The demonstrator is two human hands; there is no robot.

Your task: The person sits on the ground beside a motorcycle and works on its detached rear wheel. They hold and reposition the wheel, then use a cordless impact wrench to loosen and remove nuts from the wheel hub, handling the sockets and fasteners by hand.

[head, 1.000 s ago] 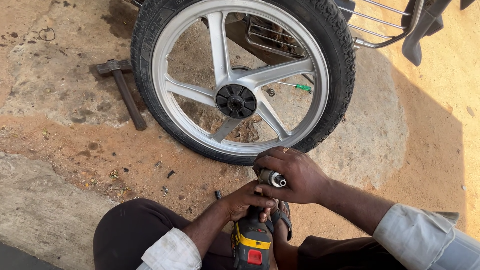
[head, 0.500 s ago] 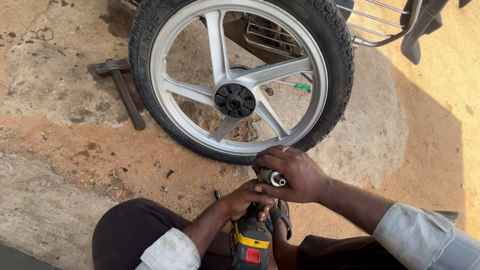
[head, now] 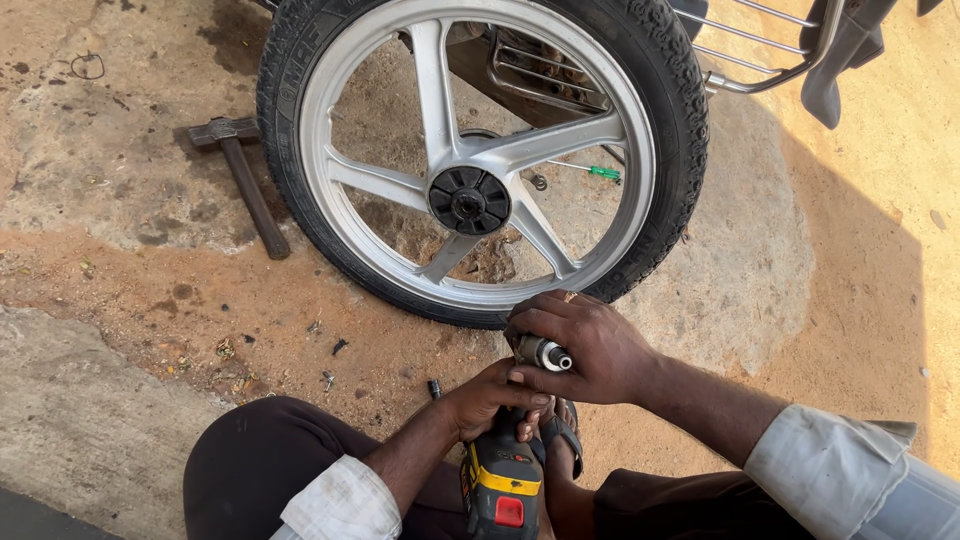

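Observation:
A yellow-and-black cordless power tool (head: pixel 502 483) stands between my knees. My left hand (head: pixel 490 397) wraps around its grip from the left. My right hand (head: pixel 585 345) closes around the tool's front end, where a short metal socket (head: pixel 547 354) sticks out between my fingers. Just beyond my hands lies a motorcycle wheel (head: pixel 480 150) with a black tyre, silver cast spokes and a black hub (head: pixel 468 200), flat on the ground.
A hammer (head: pixel 243 177) lies on the stained concrete left of the tyre. A green-handled screwdriver (head: pixel 590 171) shows through the spokes. Metal rack bars and a dark part (head: pixel 838 55) sit at the top right. Sandy ground spreads to the right.
My hands stay on the tool with hardly any shift; the view has only drifted slightly.

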